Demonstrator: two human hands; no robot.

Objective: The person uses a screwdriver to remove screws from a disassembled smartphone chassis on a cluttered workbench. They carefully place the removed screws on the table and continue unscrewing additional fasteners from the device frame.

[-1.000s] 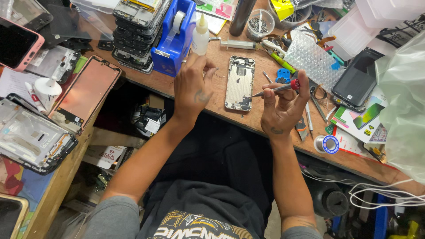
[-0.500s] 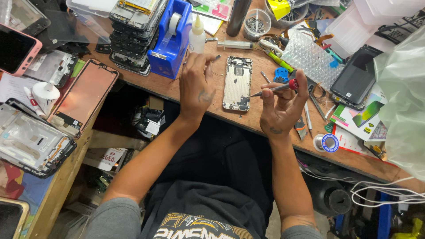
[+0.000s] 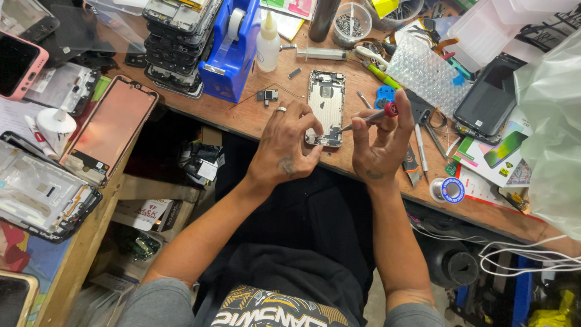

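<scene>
Between both hands, opened phone [image 3: 325, 106] lengthwise away (screwdriver [image 3: 369, 117] crosswise).

Opened phone [image 3: 325, 106] on the workbench [image 3: 254, 118], tape dispenser [image 3: 230, 51] left, bubble wrap [image 3: 423, 72] right.

Probably phone-repair workshop: stacked handsets [image 3: 175, 45], screwdriver [image 3: 369, 118].

Item count, clock positions taken from the centre of the bench view:

- Hands: two, left hand [image 3: 283, 147] and right hand [image 3: 378, 145], at 12 o'clock.
- Opened phone [image 3: 325, 108]: one, at 12 o'clock.
- Screwdriver [image 3: 368, 117]: one, at 1 o'clock.
- Blue tape dispenser [image 3: 230, 51]: one, at 11 o'clock.
- White squeeze bottle [image 3: 267, 40]: one, at 12 o'clock.
- Syringe [image 3: 322, 54]: one, at 12 o'clock.
- Solder spool [image 3: 448, 190]: one, at 3 o'clock.
- Pink phone [image 3: 18, 63]: one, at 10 o'clock.
</scene>
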